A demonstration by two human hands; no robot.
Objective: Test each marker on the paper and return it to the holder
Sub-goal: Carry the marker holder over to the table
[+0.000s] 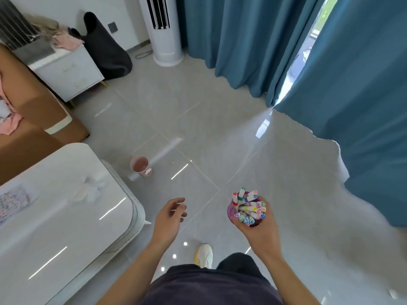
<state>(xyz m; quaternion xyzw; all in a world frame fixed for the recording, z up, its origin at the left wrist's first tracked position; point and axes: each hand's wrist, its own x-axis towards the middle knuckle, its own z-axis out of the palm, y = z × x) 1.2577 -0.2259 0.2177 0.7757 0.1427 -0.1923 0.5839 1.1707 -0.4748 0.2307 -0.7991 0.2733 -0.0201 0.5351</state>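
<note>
Dark clothing (209, 285) fills the bottom of the view, with a white shoe (203, 255) on the grey tiled floor (198, 106) just beyond it. The right hand (262, 232) grips a pink mesh holder (230, 211) from below and behind, its fingers wrapped round the wall. The holder is packed with markers (250, 209), their coloured caps pointing up and toward the camera. It is held over the floor, well right of the table. The left hand (169, 219) holds nothing; its fingers (179, 200) are loosely curled and slightly spread, in the air just off the table's near right corner.

That glossy white table (66, 227) takes up the lower left. A paper (13, 203) with blurred coloured marks lies at its far left edge, and something white and crumpled (90, 190) sits near its far edge. Beyond the table's far right corner a pink cup (140, 166) stands on the floor. Farther off are a brown bed (28, 102), a white nightstand (68, 73), a black bag (105, 51), a white tower unit (163, 29) and teal curtains (242, 40) along the right.
</note>
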